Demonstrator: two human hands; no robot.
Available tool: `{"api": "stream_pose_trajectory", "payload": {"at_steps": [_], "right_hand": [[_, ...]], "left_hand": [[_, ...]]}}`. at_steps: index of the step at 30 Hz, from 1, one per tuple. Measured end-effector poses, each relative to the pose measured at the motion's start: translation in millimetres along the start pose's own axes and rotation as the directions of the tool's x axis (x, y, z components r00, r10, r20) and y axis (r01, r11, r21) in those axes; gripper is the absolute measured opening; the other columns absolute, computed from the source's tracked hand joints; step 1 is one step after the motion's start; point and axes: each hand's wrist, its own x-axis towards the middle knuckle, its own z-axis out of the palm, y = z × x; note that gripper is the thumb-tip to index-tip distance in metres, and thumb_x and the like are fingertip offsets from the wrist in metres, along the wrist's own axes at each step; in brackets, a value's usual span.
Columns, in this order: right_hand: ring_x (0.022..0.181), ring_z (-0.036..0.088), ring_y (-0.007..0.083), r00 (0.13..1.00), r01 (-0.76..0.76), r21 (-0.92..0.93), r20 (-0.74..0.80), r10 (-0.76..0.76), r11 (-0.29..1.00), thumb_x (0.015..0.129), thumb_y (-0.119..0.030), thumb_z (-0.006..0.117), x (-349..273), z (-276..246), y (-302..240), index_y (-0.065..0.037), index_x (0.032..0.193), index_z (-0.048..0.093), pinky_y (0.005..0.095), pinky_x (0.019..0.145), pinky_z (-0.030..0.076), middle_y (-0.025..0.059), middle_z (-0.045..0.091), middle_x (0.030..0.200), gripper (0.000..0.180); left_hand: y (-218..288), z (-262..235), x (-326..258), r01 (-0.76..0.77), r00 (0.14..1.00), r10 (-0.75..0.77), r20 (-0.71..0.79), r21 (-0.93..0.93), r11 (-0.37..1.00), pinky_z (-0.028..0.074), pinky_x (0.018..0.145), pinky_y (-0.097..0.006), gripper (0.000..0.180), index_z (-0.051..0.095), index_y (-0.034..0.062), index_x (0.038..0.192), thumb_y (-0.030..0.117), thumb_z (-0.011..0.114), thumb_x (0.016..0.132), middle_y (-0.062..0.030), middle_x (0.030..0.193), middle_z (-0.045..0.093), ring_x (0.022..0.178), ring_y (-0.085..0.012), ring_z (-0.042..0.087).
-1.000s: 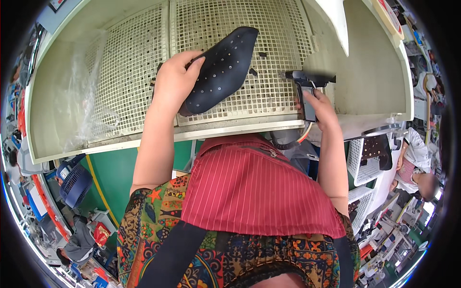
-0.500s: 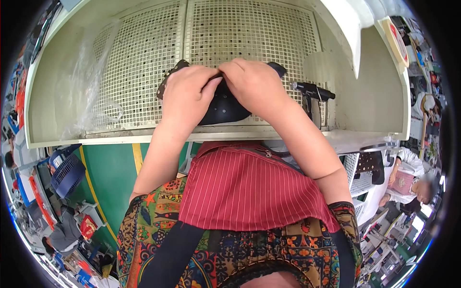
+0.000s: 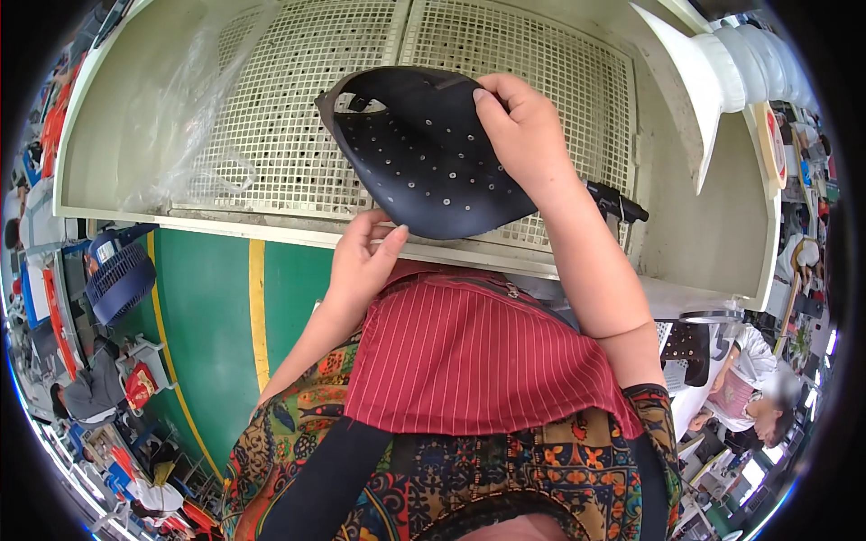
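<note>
A black perforated shoe upper (image 3: 424, 158) sits in the upper middle of the frame, held up in front of a white mesh panel (image 3: 289, 99) inside a cream booth (image 3: 713, 243). The right hand (image 3: 523, 135) grips the upper at its top right edge, fingers curled over the rim and pinching it. The left hand (image 3: 361, 266) is below, at the upper's lower left edge; its thumb and fingertips are drawn together just at the edge, but whether they actually pinch the material I cannot tell. The upper is curved like a shallow bowl, dotted with small holes, with an opening showing at its upper left end.

A black spray gun (image 3: 618, 203) rests on the mesh just right of the right forearm. Clear plastic sheet (image 3: 180, 117) hangs in the booth's upper left. A white ribbed duct (image 3: 749, 63) runs at the upper right. A red striped apron (image 3: 478, 361) fills the lower middle. A green floor with a yellow line (image 3: 257, 307) shows at the left, with a blue fan (image 3: 117, 275) at the left edge
</note>
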Motion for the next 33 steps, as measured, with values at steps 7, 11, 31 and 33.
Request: {"api": "stream_pose_trajectory", "payload": {"at_steps": [7, 11, 31, 33], "right_hand": [[0.07, 0.058, 0.0128, 0.976, -0.218, 0.31, 0.05, 0.213, 0.926, 0.089, -0.013, 0.055, -8, 2, 5, 0.001, 0.095, 0.063, 0.0266, 0.066, 0.047, 0.005, 0.063, 0.078, 0.017], [0.069, 0.058, 0.0111, 0.87, -0.423, 0.696, 0.136, 0.473, 0.579, 0.09, -0.012, 0.053, -16, 0, 14, -0.001, 0.095, 0.06, 0.0251, 0.062, 0.047, 0.0045, 0.062, 0.078, 0.014], [0.085, 0.059, 0.0384, 0.9, -0.424, -0.707, -0.397, 0.178, 0.566, 0.083, -0.019, 0.061, -144, -136, 89, 0.0, 0.102, 0.06, 0.0425, 0.077, 0.048, 0.0193, 0.061, 0.093, 0.027], [0.084, 0.059, 0.0395, 0.839, -0.534, -0.695, -0.364, 0.406, 0.481, 0.084, -0.022, 0.06, -158, -141, 98, 0.0, 0.103, 0.061, 0.0416, 0.077, 0.048, 0.02, 0.062, 0.091, 0.029]], "left_hand": [[-4, 2, 12, -0.216, 0.962, 0.24, -0.128, 0.178, 0.96, 0.042, 0.083, -0.03, 0.026, 0.053, -0.0021, 0.114, 0.01, 0.047, 0.091, -0.0068, 0.098, 0.059, 0.09, -0.0146, 0.053], [52, -15, 28, -0.376, 0.867, 0.471, -0.162, 0.407, 0.832, 0.04, 0.088, -0.035, 0.027, 0.055, -0.0038, 0.107, 0.006, 0.044, 0.083, -0.0164, 0.102, 0.057, 0.096, -0.026, 0.053], [143, 47, 201, -0.419, 0.892, 0.291, 0.346, 0.39, 0.82, 0.045, 0.085, -0.032, 0.042, 0.058, -0.0022, 0.113, 0.024, 0.044, 0.083, -0.0134, 0.097, 0.065, 0.092, -0.0217, 0.06], [143, 49, 213, -0.377, 0.9, 0.213, 0.38, 0.433, 0.819, 0.045, 0.083, -0.032, 0.042, 0.059, -0.002, 0.112, 0.023, 0.044, 0.083, -0.0122, 0.094, 0.065, 0.088, -0.0212, 0.06]]}}
